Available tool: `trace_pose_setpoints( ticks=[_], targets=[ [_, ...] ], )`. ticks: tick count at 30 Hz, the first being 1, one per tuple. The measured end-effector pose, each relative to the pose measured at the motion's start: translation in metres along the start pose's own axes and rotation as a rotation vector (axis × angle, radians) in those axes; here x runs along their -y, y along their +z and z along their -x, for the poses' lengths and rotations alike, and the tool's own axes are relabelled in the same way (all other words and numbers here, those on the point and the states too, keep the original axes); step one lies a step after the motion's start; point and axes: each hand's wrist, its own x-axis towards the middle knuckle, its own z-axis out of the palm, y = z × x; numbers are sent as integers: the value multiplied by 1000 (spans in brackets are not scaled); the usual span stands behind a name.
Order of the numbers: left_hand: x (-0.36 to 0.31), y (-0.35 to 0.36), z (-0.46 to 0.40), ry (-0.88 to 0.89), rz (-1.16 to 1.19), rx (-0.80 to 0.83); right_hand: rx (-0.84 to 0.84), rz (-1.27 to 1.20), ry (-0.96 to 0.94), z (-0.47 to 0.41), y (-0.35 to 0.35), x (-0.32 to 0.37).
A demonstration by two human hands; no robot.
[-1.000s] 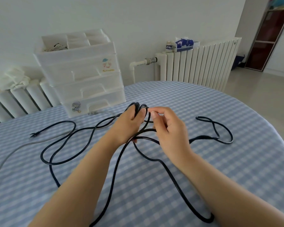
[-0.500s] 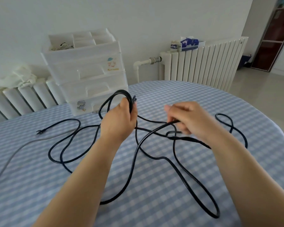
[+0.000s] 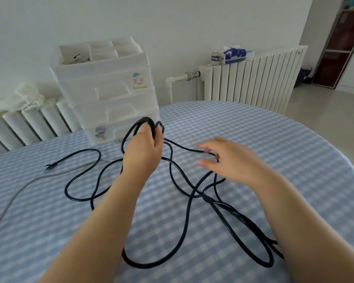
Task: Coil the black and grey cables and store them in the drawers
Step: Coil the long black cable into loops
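Note:
A long black cable (image 3: 80, 199) lies in loose loops across the blue checked tablecloth (image 3: 253, 135), its end (image 3: 49, 166) at the left. My left hand (image 3: 145, 154) grips several coiled turns of it, which rise above my fist in front of the white plastic drawers (image 3: 110, 92). My right hand (image 3: 229, 162), blurred, hovers to the right with its fingers stretched out. The black cable runs between its thumb and fingers, and no grip on it shows. The grey cable (image 3: 18, 190) trails off the table's left side.
The drawer unit stands at the table's far edge, all drawers shut, with an open top tray (image 3: 98, 51). Radiators stand behind, with a tissue box (image 3: 235, 55) and a jar (image 3: 215, 58) on the right one and white cloth (image 3: 18, 99) on the left.
My left hand has stayed raised with the coil. My right hand loosened its grip, its fingers spread, and it dropped lower; the loops on the right slid nearer to me.

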Motion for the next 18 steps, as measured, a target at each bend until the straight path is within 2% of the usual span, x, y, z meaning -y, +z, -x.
trace_pose_setpoints(
  ticks=[4,6,8,10,13,15,18],
  targets=[
    [-6,0,-1,-34,136,9,96,-216,-86,0,10,34],
    [-7,3,-2,-63,215,82,155,-237,-105,0,15,44],
    [-9,4,-2,-92,329,230,170,-312,-143,0,17,46],
    [-10,1,-1,-137,480,449,127,-382,-150,-1,13,43],
    [-10,-3,2,-117,679,742,35,-343,-122,-5,13,34],
    [-8,-3,3,-122,772,836,-13,-290,-109,-6,16,33],
    [-4,-2,2,-173,888,903,-119,-359,-76,-8,15,35]
  ],
)
